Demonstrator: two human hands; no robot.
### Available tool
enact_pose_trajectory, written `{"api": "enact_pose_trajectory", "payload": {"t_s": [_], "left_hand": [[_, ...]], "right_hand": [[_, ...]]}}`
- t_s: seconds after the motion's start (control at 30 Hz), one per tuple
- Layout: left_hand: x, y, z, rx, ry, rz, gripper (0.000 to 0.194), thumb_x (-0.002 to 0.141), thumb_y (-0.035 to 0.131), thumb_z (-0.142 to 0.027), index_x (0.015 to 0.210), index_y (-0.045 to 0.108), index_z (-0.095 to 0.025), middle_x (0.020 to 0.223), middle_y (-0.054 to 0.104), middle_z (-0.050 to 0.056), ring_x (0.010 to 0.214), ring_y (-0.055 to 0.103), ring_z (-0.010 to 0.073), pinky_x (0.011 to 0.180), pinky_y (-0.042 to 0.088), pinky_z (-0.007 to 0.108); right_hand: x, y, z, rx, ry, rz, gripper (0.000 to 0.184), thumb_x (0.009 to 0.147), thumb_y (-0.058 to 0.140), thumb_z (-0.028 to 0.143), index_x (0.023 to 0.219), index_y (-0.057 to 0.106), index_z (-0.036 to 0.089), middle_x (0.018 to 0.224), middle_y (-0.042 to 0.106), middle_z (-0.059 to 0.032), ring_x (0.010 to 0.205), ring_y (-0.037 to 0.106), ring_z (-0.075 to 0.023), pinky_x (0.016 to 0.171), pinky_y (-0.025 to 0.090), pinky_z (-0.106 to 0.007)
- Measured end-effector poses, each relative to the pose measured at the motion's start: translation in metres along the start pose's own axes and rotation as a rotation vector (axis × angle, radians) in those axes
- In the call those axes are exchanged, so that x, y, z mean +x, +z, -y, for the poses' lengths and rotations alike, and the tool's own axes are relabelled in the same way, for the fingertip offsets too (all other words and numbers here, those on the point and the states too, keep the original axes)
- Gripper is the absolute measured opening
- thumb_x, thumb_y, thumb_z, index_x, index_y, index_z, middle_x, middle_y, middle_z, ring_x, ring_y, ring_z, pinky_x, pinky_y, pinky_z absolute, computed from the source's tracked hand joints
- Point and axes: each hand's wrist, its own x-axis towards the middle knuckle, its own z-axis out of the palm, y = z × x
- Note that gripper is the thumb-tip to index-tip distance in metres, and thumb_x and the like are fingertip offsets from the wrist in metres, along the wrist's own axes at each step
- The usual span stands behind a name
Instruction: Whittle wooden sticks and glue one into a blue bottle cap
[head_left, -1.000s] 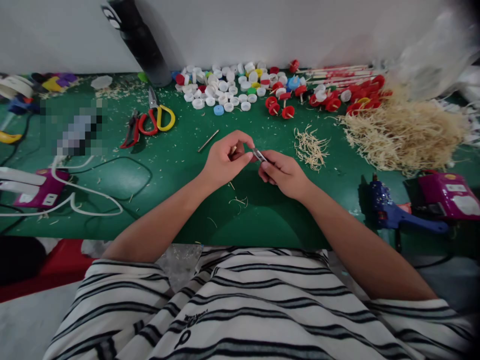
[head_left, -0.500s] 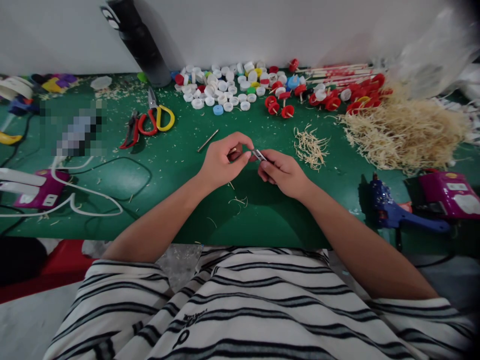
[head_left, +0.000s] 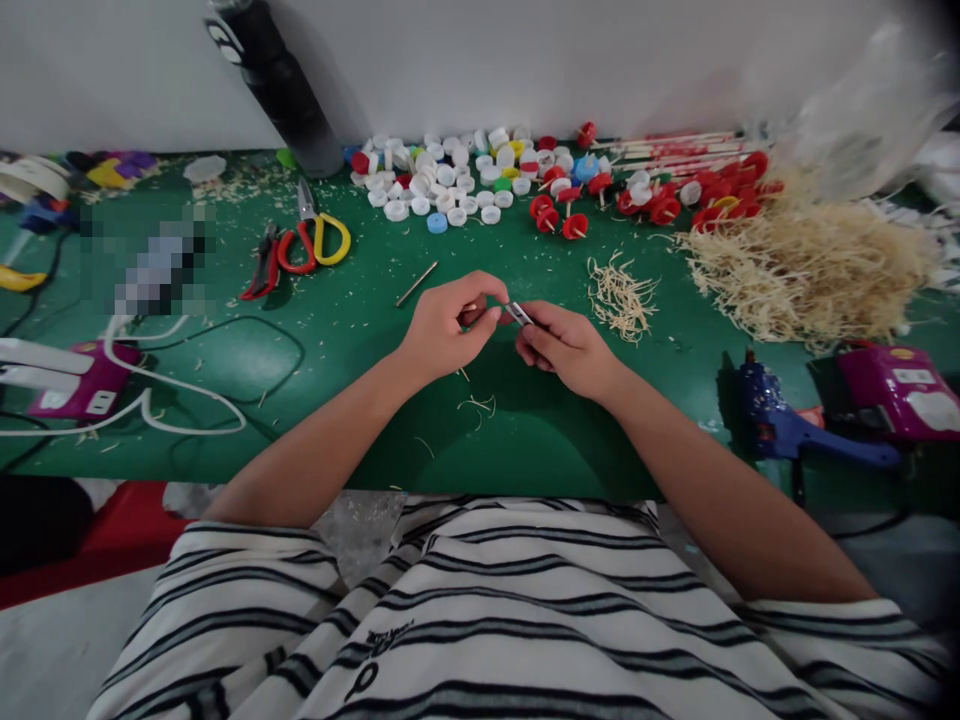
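My right hand [head_left: 568, 342] is closed around a small silver nail clipper [head_left: 520, 314], whose tip points up and left. At that tip, my left hand [head_left: 454, 325] is curled in a pinch, thumb and forefinger almost meeting. A pale sliver shows inside its curled fingers, too small to make out. Behind the left hand lies a thin metal rod [head_left: 417, 284] on the green table [head_left: 360, 400]. A few loose pale strands [head_left: 478, 404] are scattered below both hands. To the right of my hands is a small heap of short pale strands [head_left: 621, 297].
White and coloured bottle caps [head_left: 442, 180] line the back, with red cap spinning tops [head_left: 574, 226] beside them. A large fibre pile [head_left: 817, 270], blue glue gun [head_left: 787, 415] and purple power block [head_left: 904, 390] stand right. Scissors [head_left: 315, 240], pliers [head_left: 262, 265] and a black bottle [head_left: 285, 95] are left.
Both hands keep nearly the same pose at the nail clipper. The whole view has shifted very slightly; nothing is let go or picked up.
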Motion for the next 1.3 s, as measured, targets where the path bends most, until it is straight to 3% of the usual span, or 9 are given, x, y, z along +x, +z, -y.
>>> {"api": "enact_pose_trajectory", "payload": {"t_s": [0.47,0.7,1.03,1.2,1.3], "left_hand": [[-0.0016,-0.0001,0.0011,-0.010,0.064,0.014,0.021,0.086,0.069,-0.014,0.103,0.077,-0.024,0.063,0.047,-0.007,0.053,0.042,0.0096,0.059,0.037,0.026],[-0.0007,0.0015,-0.0010,-0.089,0.016,-0.009,0.014,0.088,0.073,-0.018,0.100,0.074,-0.024,0.063,0.046,-0.007,0.051,0.038,0.0089,0.056,0.035,0.026],[-0.0006,0.0033,0.0003,-0.132,-0.023,-0.080,0.011,0.089,0.067,-0.015,0.095,0.072,-0.023,0.064,0.045,-0.007,0.053,0.039,0.0089,0.054,0.033,0.025],[0.0003,0.0034,0.0007,-0.136,-0.027,-0.069,0.009,0.090,0.067,-0.016,0.093,0.071,-0.023,0.063,0.044,-0.006,0.053,0.037,0.0089,0.052,0.031,0.025],[0.0004,0.0032,0.0010,-0.151,-0.042,-0.057,0.008,0.090,0.067,-0.016,0.092,0.072,-0.023,0.063,0.043,-0.007,0.053,0.037,0.0092,0.053,0.030,0.026]], "right_hand": [[0.0009,0.0025,-0.0014,0.006,0.021,-0.050,0.034,0.110,0.057,0.054,0.108,0.065,0.021,0.063,0.054,0.0063,0.055,0.047,-0.0091,0.048,0.033,-0.026],[-0.0014,0.0012,0.0005,0.058,0.001,-0.026,0.048,0.108,0.057,0.067,0.104,0.067,0.020,0.060,0.052,0.0070,0.050,0.042,-0.0075,0.046,0.029,-0.026],[-0.0039,0.0021,0.0074,0.089,0.056,-0.073,0.051,0.102,0.065,0.071,0.085,0.062,0.023,0.053,0.049,0.0078,0.045,0.038,-0.0071,0.046,0.026,-0.026],[-0.0032,0.0018,0.0055,0.094,0.047,-0.081,0.048,0.103,0.063,0.070,0.091,0.064,0.023,0.054,0.049,0.0079,0.045,0.038,-0.0071,0.045,0.026,-0.026],[-0.0032,0.0019,0.0054,0.100,0.012,-0.106,0.041,0.104,0.065,0.064,0.114,0.066,0.025,0.059,0.050,0.0088,0.048,0.042,-0.0091,0.047,0.031,-0.026]]}}
